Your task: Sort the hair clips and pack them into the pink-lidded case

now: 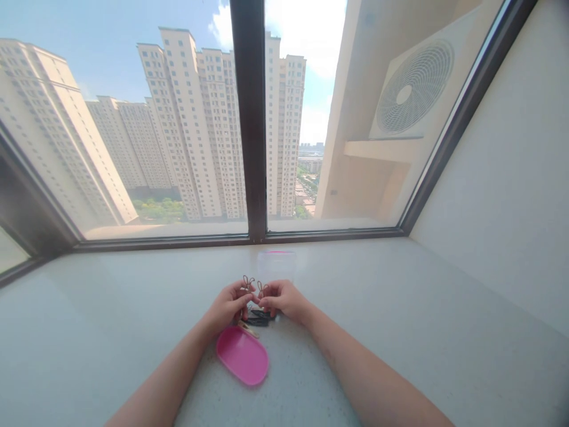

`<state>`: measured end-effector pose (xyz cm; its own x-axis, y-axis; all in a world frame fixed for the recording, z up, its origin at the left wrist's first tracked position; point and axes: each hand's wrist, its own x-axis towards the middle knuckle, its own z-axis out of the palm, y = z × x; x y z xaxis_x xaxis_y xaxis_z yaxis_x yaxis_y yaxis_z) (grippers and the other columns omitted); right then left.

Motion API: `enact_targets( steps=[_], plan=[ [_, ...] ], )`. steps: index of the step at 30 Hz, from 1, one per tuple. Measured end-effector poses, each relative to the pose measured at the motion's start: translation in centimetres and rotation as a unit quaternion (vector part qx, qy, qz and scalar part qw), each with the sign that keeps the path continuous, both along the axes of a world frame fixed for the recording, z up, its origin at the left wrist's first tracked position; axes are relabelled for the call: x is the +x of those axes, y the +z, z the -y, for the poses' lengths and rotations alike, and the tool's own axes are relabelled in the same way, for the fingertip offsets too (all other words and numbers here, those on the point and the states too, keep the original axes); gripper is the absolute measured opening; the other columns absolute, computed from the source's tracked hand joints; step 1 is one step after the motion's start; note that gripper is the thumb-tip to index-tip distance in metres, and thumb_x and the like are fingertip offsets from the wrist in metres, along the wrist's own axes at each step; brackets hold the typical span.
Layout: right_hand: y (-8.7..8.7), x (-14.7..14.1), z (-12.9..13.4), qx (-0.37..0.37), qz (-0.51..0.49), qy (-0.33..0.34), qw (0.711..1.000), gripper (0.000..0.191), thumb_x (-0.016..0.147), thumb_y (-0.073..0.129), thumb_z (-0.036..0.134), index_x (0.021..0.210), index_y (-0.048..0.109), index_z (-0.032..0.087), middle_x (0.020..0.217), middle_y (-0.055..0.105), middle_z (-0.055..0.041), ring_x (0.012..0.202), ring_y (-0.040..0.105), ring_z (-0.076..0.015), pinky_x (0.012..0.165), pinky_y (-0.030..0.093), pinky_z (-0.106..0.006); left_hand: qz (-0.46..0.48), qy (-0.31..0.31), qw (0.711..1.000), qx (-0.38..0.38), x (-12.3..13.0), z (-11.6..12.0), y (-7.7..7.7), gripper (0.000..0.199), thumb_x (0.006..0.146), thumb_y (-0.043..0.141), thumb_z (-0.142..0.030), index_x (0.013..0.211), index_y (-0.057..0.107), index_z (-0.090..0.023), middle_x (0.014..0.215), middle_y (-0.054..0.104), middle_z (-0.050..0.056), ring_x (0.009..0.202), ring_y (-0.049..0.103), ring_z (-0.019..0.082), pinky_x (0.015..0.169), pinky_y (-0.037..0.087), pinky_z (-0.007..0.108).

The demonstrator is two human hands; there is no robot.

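Beyond a pink oval tray (243,357), a left hand (231,304) is pinching a looped brown cord (248,282) and a right hand (284,298) is grasping a similar brown loop (261,289), while slender black pieces (258,320) are lying on the pale sill (133,308) below.

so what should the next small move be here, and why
Perhaps lower the brown cord in the right hand to the pink tray. The left hand also seems to pinch a second cord, so setting one down would free some fingers, and the tray lies close by, open side up.
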<state>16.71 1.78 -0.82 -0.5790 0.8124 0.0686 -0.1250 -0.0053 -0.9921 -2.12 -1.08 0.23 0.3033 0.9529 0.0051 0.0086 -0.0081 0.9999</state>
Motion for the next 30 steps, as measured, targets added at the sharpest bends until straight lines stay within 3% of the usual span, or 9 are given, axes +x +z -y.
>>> enact_targets(
  steps=[17,30],
  plan=[
    [-0.6,0.6,0.1,-0.032,-0.029,-0.039,0.998,0.036,0.055,0.08,0.034,0.076,0.062,0.011,0.065,0.065,-0.0023,0.059,0.06,-0.0146,0.053,0.046,-0.026,-0.005,0.025,1.0,0.006,0.4,-0.1,-0.3,0.034,0.075,0.064,-0.042,0.093,0.052,-0.016,0.081,0.071,0.006,0.04,0.053,0.007,0.035,0.03,0.016],
    [-0.3,1.0,0.5,-0.049,-0.047,-0.031,0.997,0.035,0.058,0.079,0.03,0.085,0.066,0.011,0.076,0.067,-0.0051,0.069,0.062,-0.0164,0.061,0.048,-0.028,-0.003,0.046,0.999,-0.007,0.9,0.4,-0.2,0.031,0.074,0.064,-0.041,0.089,0.055,-0.015,0.086,0.071,0.008,0.041,0.053,0.008,0.035,0.03,0.016]
  ],
)
